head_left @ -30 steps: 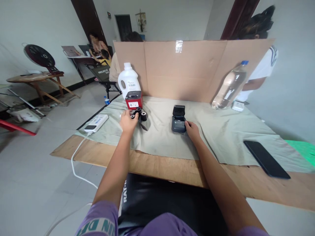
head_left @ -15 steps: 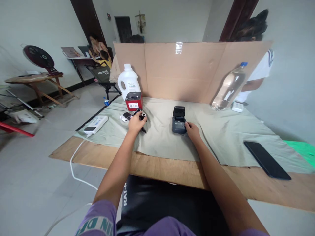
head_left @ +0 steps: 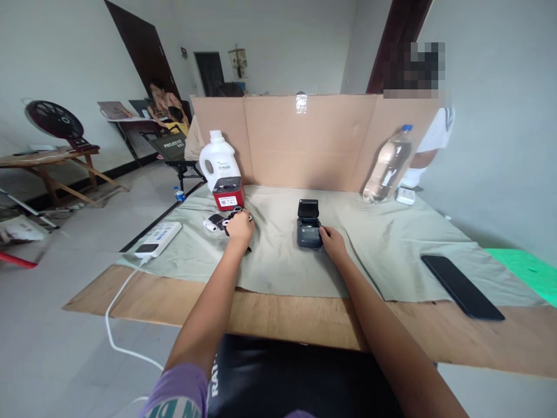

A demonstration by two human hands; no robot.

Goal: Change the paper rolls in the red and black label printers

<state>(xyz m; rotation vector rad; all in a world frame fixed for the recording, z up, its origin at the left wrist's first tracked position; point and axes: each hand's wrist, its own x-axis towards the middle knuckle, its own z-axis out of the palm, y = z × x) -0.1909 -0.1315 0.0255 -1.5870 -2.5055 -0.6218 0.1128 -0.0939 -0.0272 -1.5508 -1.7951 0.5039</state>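
Note:
A small dark portable printer [head_left: 309, 235] sits on the cloth with its lid [head_left: 308, 209] raised. My right hand [head_left: 334, 244] grips its lower right side, thumb near the top and fingers along the edge. To the left, my left hand [head_left: 241, 226] is closed, palm down, over a cluster of small black-and-white roll-like items [head_left: 216, 222]. What its fingers hold is mostly hidden; a round end shows beside them and a dark tip pokes out below. Just behind that hand stands a red box with a dark top [head_left: 230, 199].
A white jug [head_left: 221, 162] stands behind the red box. A white power strip [head_left: 159, 239] lies left, its cable hanging off the table. Cardboard [head_left: 304, 145] screens the back. A clear bottle [head_left: 389, 165] leans at right; a black phone [head_left: 462, 287] lies near the front edge.
The view has shifted, so the table sits slightly lower and further left. My left hand's fingers have curled in more over the roll-like items. My right hand stays on the printer.

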